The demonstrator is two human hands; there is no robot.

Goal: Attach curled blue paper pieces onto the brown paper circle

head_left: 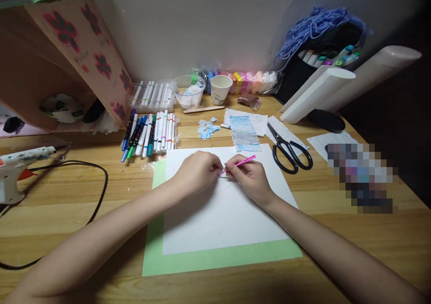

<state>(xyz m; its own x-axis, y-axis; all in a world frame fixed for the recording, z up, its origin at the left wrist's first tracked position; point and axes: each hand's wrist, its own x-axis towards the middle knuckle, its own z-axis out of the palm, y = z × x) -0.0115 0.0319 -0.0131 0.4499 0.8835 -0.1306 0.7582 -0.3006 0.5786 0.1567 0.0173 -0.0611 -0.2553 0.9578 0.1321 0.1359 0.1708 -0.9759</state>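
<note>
While the right hand [251, 180] grips a slim pink stick [247, 160] between its fingers, over the white sheet [215, 218], the left hand [198, 174] bends in at the stick's lower end, fingers curled together; from where I stand I can't tell whether they pinch anything. A green sheet [222, 262] lies beneath the white one on the desk [121, 178]. Beyond are blue-and-white scraps [208, 129], a blue-streaked paper [245, 133] and, rightward, black-handled scissors [287, 145].
</note>
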